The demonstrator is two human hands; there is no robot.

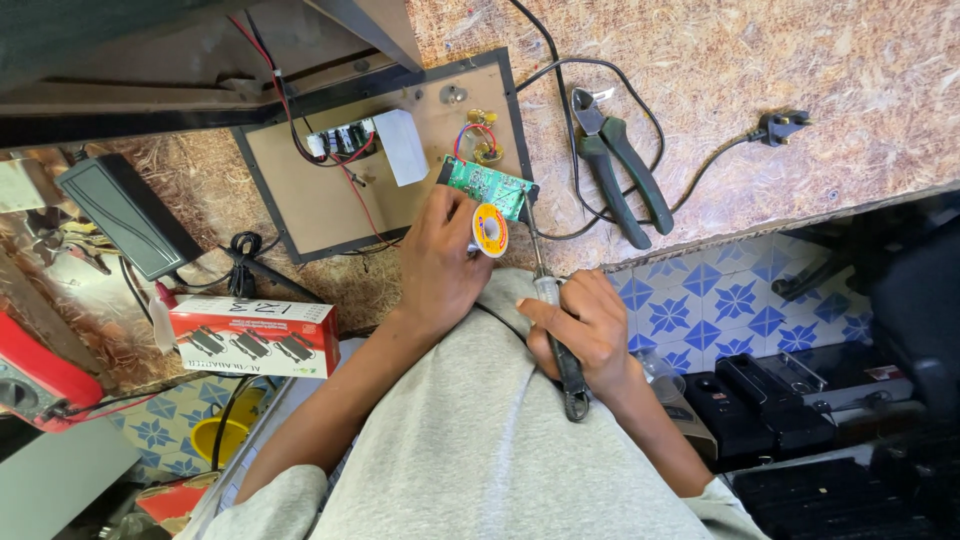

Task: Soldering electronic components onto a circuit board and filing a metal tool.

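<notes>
Green circuit board (486, 187) lies at the near edge of the chipboard table (720, 70), partly over a brown panel (300, 190) with red wires (340, 165). The left hand (445, 262) is closed around a solder spool (489, 230); its fingertips are hidden behind the spool and board, so any contact with the board cannot be confirmed. The right hand (590, 335) grips the handle of a soldering iron (550, 300), fingers wrapped tight. The iron's tip meets the board's right corner; the exact joint is too small to make out. Its cord end is hidden against the grey shirt. Pliers (620, 170) lie just right of the board, amid a black cable (570, 110). A red box (255, 337) sits left, a red meter (35, 375) cut off by the frame edge.
</notes>
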